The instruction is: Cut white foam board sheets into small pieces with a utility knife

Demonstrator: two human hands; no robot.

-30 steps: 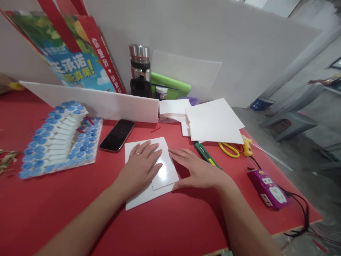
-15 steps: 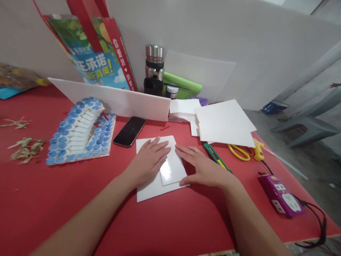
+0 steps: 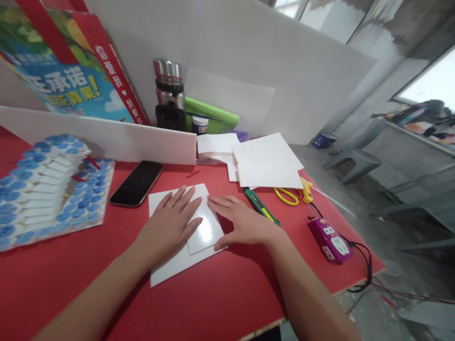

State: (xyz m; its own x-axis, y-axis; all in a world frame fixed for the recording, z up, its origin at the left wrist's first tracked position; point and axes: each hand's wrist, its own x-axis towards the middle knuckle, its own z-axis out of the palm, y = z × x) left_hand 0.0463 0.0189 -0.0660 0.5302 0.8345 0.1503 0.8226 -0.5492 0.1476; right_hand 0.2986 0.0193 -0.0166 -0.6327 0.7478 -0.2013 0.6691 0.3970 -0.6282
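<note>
A smaller glossy white board [image 3: 204,230] lies on a larger white foam board [image 3: 170,269] on the red table. My left hand [image 3: 170,223], with a ring on one finger, rests flat across both boards, its fingers slightly apart. Along the smaller board's right edge lie the stretched fingers of my right hand [image 3: 238,220]. Its thumb is spread and touches near the lower right corner. A green utility knife [image 3: 261,206] lies just beyond my right hand. To the left of the boards is a black phone [image 3: 137,183].
A blue-flowered white craft piece [image 3: 57,189] stands at left. A long white board [image 3: 142,140] stands behind the phone, near a steel flask [image 3: 168,94]. White sheets [image 3: 268,161], yellow-handled scissors [image 3: 286,196], a yellow glue gun [image 3: 306,190] and a purple power strip [image 3: 330,240] lie at right.
The view has swung to the right, so the table's things appear farther left. My left hand's fingers and thumb are a little more spread. Both hands remain on the boards.
</note>
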